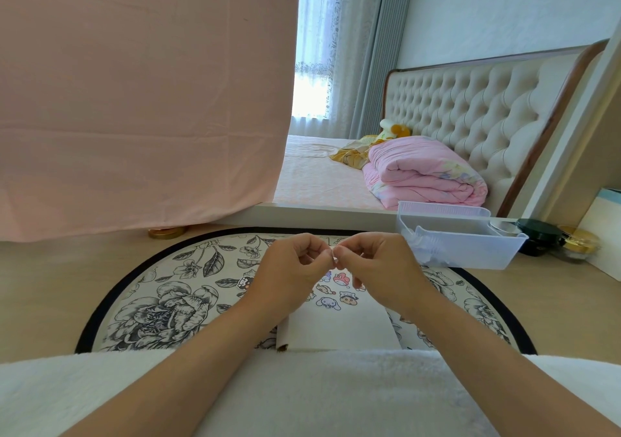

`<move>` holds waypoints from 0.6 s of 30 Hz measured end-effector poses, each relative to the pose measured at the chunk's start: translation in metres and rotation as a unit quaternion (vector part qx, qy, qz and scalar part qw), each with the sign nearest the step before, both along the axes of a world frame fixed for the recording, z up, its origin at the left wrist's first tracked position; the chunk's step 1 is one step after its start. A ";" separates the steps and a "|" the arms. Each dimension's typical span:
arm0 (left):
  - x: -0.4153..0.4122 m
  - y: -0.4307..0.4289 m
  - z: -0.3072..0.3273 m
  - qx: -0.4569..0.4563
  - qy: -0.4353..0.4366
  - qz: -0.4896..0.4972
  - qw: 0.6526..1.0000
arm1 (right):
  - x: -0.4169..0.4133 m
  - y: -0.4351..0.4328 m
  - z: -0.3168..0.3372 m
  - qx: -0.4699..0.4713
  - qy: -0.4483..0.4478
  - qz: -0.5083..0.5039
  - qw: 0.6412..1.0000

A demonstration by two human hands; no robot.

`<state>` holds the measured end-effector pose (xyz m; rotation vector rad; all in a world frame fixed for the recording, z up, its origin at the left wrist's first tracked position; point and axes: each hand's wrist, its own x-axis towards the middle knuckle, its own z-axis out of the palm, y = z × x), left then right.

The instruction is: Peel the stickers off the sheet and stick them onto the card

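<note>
A white card lies on a round floral mat in front of me, with several cartoon stickers stuck on its far end. Above the card, my left hand and my right hand meet fingertip to fingertip. Both pinch a tiny pale sticker piece between them. It is too small to tell whether it is a sticker or its backing. No separate sticker sheet shows.
A clear plastic box stands at the right behind my right hand. Dark and gold jars sit further right. A gold lid lies under the pink cloth at the left. A white towel covers my lap.
</note>
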<state>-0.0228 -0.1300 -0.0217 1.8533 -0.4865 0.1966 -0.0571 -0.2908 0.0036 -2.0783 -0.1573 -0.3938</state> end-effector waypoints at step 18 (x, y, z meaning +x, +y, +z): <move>-0.006 -0.006 0.006 -0.052 0.079 0.003 0.996 | 0.005 -0.005 -0.005 0.032 0.014 -0.013 0.999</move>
